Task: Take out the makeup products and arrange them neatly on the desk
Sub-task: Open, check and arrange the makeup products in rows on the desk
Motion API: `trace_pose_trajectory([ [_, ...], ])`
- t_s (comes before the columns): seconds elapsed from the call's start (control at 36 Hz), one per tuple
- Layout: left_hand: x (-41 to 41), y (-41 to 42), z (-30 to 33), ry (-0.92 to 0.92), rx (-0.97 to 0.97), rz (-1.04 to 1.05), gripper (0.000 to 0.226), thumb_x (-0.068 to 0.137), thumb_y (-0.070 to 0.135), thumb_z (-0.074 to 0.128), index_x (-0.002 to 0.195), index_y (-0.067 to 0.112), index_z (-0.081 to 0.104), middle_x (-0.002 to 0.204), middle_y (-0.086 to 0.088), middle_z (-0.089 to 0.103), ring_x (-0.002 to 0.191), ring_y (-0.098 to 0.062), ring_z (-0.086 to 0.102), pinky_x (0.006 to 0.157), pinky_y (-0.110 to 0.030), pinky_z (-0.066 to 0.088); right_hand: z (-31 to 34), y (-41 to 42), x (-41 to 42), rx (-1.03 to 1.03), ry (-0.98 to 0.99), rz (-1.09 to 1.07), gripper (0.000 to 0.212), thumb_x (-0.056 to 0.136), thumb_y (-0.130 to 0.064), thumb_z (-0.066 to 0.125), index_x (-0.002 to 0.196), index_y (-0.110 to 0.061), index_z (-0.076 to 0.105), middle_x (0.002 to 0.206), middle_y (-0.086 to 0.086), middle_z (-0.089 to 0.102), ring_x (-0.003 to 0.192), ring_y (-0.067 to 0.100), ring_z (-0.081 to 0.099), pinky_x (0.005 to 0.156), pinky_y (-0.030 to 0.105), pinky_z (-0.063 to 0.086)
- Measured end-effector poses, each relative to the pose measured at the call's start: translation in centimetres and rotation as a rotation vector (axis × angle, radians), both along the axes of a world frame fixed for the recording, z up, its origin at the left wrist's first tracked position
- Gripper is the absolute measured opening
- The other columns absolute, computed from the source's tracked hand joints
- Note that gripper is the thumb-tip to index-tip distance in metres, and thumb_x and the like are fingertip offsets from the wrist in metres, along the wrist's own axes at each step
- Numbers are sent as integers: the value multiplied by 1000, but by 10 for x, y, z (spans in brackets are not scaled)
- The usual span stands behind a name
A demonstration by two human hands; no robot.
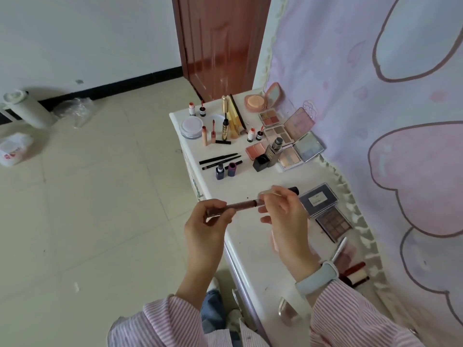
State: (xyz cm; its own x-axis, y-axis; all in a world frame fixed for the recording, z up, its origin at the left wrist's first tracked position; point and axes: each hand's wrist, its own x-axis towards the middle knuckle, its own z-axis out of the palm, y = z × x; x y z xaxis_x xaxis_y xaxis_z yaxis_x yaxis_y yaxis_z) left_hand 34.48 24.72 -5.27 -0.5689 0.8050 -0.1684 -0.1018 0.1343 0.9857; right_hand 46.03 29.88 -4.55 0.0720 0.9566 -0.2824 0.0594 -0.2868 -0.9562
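Note:
My left hand (209, 221) grips a brown lip-gloss tube (240, 205) held level above the near edge of the white desk (250, 241). My right hand (280, 211) pinches the tube's clear cap end (260, 202) between thumb and fingers. Farther back on the desk stand several makeup items: open eyeshadow palettes (283, 132), a peach powder compact (255, 102), a gold mascara (226, 102), lip tints (208, 136), black pencils (219, 159) and two dark nail-polish bottles (225, 170).
Right of my hands lie a closed grey palette (318, 199) and an open brown palette (334, 224). Red and white lipsticks (355, 272) lie near my right wrist. A pink curtain (375, 96) hangs along the desk's right side. Tiled floor lies to the left.

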Motion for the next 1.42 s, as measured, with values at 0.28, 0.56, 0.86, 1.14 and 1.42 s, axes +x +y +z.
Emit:
trace_pose_trajectory([
  [0.28, -17, 28, -10, -279, 119, 136, 34, 83, -5, 61, 103, 19, 49, 83, -5, 73, 83, -19, 68, 77, -26, 54, -15, 26, -12, -237, 39, -102, 20, 88, -14, 59, 98, 4, 61, 76, 8, 64, 57, 9, 60, 57, 22, 49],
  [0.56, -22, 58, -34, -495, 15, 501, 31, 85, 0, 62, 115, 7, 59, 88, -9, 70, 73, -12, 68, 68, -20, 54, -13, 28, -47, -282, 486, -342, 18, 89, -2, 55, 107, -1, 53, 88, 10, 64, 84, 16, 70, 86, 33, 54],
  [0.86, -15, 66, -53, -546, -85, 489, 14, 84, 2, 65, 98, 5, 62, 81, -10, 69, 67, -15, 69, 68, -23, 55, -45, 51, -45, -139, 143, -449, 2, 86, -6, 61, 86, -5, 61, 97, 22, 66, 81, 24, 69, 73, 32, 58],
  [1.14, -11, 70, -59, -469, -68, 255, 11, 90, 6, 57, 99, 10, 59, 78, -7, 64, 69, -11, 66, 75, -27, 57, -42, 70, -41, -229, 169, -406, 18, 85, -15, 63, 95, -19, 48, 83, 4, 65, 60, 6, 60, 59, 21, 46],
  [1.42, -26, 79, -77, -433, -166, 142, 19, 91, 20, 57, 86, 5, 67, 67, -2, 62, 62, -12, 61, 60, -20, 52, -39, 96, -20, -122, 202, -271, 14, 84, -6, 62, 92, -17, 57, 87, 11, 68, 76, 17, 60, 66, 24, 45],
])
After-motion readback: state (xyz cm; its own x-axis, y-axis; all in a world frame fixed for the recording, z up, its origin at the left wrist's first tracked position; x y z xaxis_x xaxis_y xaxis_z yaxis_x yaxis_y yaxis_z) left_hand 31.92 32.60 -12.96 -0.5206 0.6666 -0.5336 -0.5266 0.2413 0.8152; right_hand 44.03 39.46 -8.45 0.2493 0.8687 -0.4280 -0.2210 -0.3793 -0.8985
